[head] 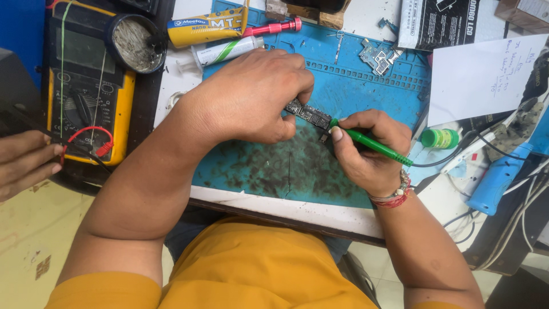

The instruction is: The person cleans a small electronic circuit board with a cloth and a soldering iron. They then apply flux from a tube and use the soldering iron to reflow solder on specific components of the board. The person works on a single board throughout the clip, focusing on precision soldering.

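- The left hand (251, 94) sits at the middle of the frame, fingers curled and pressed down on a small narrow dark circuit board (309, 113).
- The board lies on the stained blue rubber work mat (366, 91) on the bench; its long axis slopes from upper left to lower right.
- The right hand (369, 154) pinches a slim green-handled soldering iron (374, 146) like a pen.
- The iron's long axis rises from lower right to upper left, and its tip points at the board's right end.
- In the upper left stands a yellow multimeter (86, 80), and another person's hand (26, 163) holds its leads at the left edge.
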